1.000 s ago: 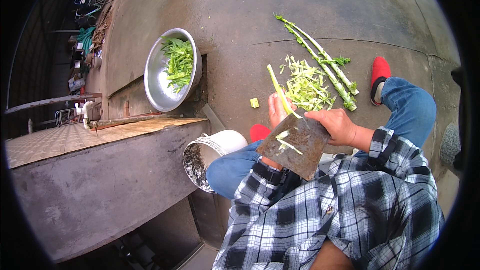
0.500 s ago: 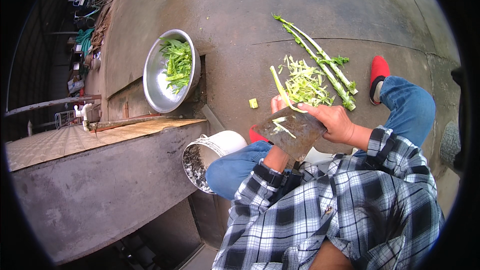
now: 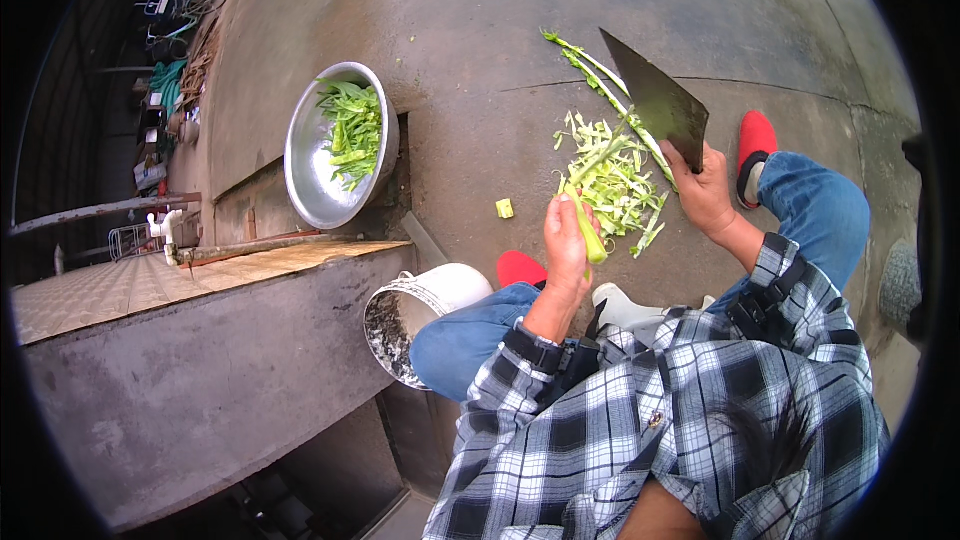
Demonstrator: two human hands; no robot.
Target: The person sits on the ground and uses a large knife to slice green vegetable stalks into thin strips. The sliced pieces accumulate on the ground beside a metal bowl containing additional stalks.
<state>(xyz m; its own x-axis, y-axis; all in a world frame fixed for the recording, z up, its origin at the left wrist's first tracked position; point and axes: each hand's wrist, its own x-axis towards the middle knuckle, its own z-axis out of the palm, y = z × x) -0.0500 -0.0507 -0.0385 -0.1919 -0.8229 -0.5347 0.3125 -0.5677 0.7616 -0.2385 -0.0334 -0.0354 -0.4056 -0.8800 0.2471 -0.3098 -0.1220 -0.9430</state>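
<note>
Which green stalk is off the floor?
The pale stalk held in the left hand. The two long stalks lie on the floor, partly hidden behind the cleaver.

Bucket [image 3: 465, 285]: white, dirty inside, beside the grey wall [image 3: 210, 390]
Tap [image 3: 163, 227]: white, near tan tiles [image 3: 110, 292]
Rack [image 3: 127, 238]: wire, left of the tap
Bundle [image 3: 167, 86]: teal, crumpled, upper left
</note>
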